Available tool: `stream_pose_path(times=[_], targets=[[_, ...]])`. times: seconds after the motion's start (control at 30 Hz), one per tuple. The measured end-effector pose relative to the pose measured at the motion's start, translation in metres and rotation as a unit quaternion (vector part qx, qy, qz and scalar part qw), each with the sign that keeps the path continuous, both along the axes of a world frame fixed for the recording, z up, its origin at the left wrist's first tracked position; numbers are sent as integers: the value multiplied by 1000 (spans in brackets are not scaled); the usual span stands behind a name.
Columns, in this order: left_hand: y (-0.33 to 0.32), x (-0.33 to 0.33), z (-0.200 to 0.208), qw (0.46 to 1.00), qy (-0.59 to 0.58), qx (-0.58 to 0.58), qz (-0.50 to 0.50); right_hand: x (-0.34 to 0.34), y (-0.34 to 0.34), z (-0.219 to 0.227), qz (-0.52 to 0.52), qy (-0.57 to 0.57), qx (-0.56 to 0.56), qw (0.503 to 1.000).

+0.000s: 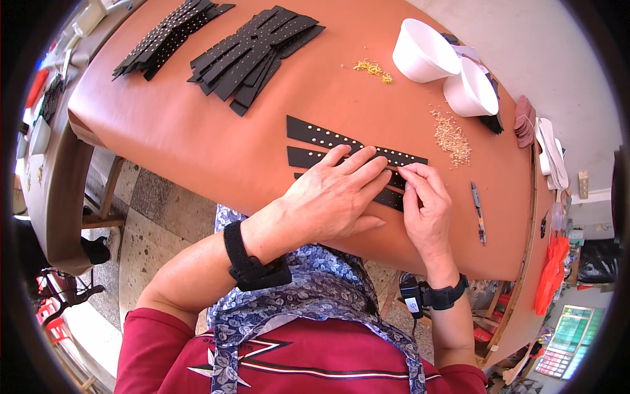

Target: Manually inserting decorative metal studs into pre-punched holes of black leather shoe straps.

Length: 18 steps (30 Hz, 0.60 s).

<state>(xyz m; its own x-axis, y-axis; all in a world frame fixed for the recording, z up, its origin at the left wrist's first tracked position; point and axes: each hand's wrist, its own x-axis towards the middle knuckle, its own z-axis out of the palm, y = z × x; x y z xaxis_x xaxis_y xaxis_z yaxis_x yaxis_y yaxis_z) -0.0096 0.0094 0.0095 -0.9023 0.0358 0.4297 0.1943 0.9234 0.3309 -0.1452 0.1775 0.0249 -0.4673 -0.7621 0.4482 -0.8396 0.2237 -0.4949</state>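
Several black strips lie side by side on the brown table in front of me. The farthest black strip [318, 134] carries rows of small pale, shiny studs. Below it, a second black strip [302, 156] runs partly under my left hand [338, 194], which rests flat across the strips with its fingers stretched out. My right hand [426, 203] is at the strips' right part, thumb and forefinger pinched together close to the surface. Whatever sits between those fingertips is too small to make out. Right of the strips is a scatter of tiny gold-coloured pieces [451, 139].
Two stacks of studded black strips, a wide stack [252, 52] and a narrower stack [167, 39], lie at the far left of the table [164, 131]. Yellow bits [374, 69], a white tub [423, 56], another white tub [471, 88] and a pen [478, 213] lie farther right.
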Motion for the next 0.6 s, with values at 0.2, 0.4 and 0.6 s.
stream_pose_path(times=[0.2, 0.4, 0.6], targets=[[1, 0, 0, 1000, -11, -4, 4, -1, 1, -5, -1, 64, 10, 998], [0, -1, -1, 1000, -9, 9, -1, 2, 0, -5, -3, 132, 52, 990], [-1, -2, 1, 1000, -23, 9, -2, 2, -6, 0, 11, 229, 79, 970]])
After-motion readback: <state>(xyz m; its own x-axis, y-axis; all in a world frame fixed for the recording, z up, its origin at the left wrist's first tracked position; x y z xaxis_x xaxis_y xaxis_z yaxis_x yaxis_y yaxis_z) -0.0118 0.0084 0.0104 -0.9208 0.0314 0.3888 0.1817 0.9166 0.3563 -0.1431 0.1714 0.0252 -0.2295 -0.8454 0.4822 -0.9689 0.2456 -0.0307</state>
